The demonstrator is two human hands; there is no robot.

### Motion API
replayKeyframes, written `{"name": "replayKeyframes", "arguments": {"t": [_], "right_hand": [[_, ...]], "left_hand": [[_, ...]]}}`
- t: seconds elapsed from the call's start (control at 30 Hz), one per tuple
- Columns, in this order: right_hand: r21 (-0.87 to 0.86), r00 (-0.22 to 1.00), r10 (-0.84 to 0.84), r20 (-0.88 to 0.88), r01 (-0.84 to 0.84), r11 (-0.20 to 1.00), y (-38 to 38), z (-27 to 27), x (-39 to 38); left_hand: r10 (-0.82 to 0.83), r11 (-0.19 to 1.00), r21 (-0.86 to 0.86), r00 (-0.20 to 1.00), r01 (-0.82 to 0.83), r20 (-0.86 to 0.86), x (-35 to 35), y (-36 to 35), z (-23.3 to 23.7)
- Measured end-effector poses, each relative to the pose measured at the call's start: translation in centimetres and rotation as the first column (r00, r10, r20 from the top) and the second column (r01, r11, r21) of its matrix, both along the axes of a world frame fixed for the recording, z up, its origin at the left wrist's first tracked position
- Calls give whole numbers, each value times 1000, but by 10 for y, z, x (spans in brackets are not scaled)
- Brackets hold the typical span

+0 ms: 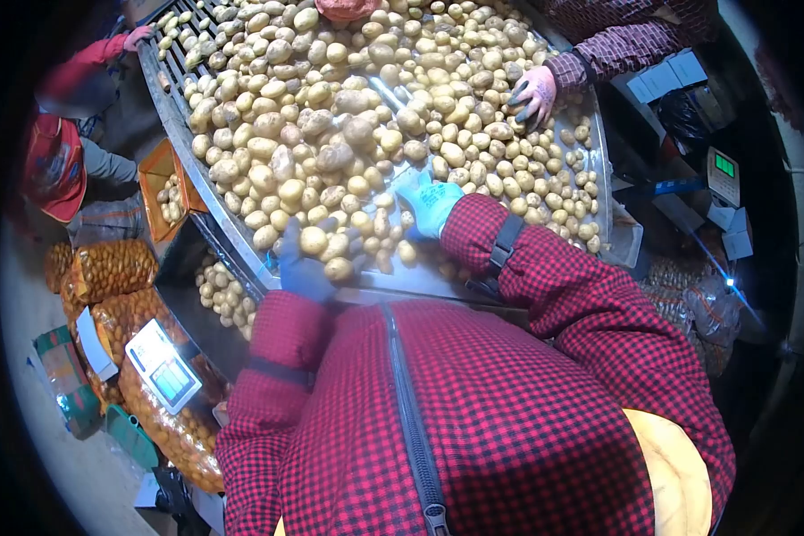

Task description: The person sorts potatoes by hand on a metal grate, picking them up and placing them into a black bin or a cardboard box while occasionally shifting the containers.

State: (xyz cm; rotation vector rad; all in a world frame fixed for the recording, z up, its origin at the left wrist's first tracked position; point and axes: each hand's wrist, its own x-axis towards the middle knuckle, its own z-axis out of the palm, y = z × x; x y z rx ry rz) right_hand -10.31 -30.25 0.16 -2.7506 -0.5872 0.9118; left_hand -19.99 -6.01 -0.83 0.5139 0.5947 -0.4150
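Observation:
Many pale yellow potatoes [286, 116] cover a metal sorting table [380, 293], piled deeper on the left and more scattered at the right. My right hand [429, 204], in a light blue glove, rests low among the potatoes near the table's middle. Its fingers look spread, and no potato shows in it. A short metal divider [386, 94] pokes out of the pile ahead of it. My left hand [304, 266], in a darker blue glove, is at the near left edge beside several potatoes. Motion smears its fingers, so its grip cannot be made out.
A co-worker's gloved hand [534, 93] touches potatoes at the right. Another person's hand [138, 37] is at the far left rim. An orange crate [156, 165], filled net bags [116, 268] and a white scale [163, 364] stand left; another scale [723, 176] is at right.

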Motion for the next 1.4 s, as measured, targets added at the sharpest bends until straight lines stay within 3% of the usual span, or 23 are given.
{"name": "replayKeyframes", "arguments": {"t": [0.13,0.17,0.23,0.3,0.4,0.47,0.5,0.53,0.6,0.67,0.73,0.8,0.87,0.9,0.97,1.0,1.07,1.13,1.2,1.27,1.3,1.33,1.4], "right_hand": [[-9,997,-58,45,58,998,3,-3,-9],[0,996,-70,55,70,998,0,-2,-11],[-46,986,-136,92,141,989,1,-6,-11],[9,970,-227,87,227,974,-1,-12,-6],[191,959,-281,35,270,944,-9,-3,4],[520,787,-374,-490,608,600,-13,-2,10],[502,648,-324,-689,750,432,-21,2,11],[549,596,-234,-768,801,238,-35,-20,12],[378,373,-165,-913,926,2,-17,46,-10],[381,404,323,-856,915,-133,-4,39,-13],[372,391,183,-902,919,-131,4,51,-27],[384,308,533,-788,923,34,4,18,-18],[385,330,382,-863,920,75,11,25,-25],[381,329,355,-875,920,88,17,28,-27],[378,332,293,-896,919,115,27,38,-27],[459,397,326,-858,878,138,36,46,-25],[605,497,417,-761,776,179,62,59,-22],[606,501,350,-792,717,344,79,57,-18],[561,517,265,-814,579,592,93,57,-12],[556,518,280,-809,516,652,121,67,-16],[553,518,289,-805,482,679,135,71,-18],[494,494,253,-832,451,743,145,71,-20],[593,471,413,-779,341,730,178,76,-25]], "left_hand": [[133,982,-137,991,-132,2,-11,28,27],[124,986,98,988,-133,91,-20,35,18],[123,967,207,983,-151,139,-36,49,14],[180,983,-37,982,-178,61,-48,61,18],[244,970,12,964,-244,-102,-56,49,27],[187,982,-18,981,-188,-42,-54,45,20],[148,988,-39,988,-150,-54,-55,43,20],[108,992,-60,992,-112,-65,-51,37,28],[29,980,-194,998,-40,-59,-45,31,31],[-78,965,-249,997,78,7,-39,21,35],[-130,872,-443,971,209,202,-28,15,35],[-196,872,-388,940,297,279,-19,12,36],[-182,861,-411,937,298,297,-12,12,38],[-24,711,-677,969,191,248,-15,14,36],[36,805,-564,933,186,359,-17,14,30],[-123,969,-127,860,212,496,-18,17,23],[-315,929,341,795,146,518,-25,29,22],[-290,930,349,819,118,495,-36,48,29],[-94,996,32,951,88,294,-48,64,29],[60,934,-358,992,-17,107,-60,79,17],[-101,968,246,972,47,213,-78,83,10],[91,905,-425,988,-28,127,-86,97,-16],[178,925,-348,983,-154,40,-114,111,-21]]}}
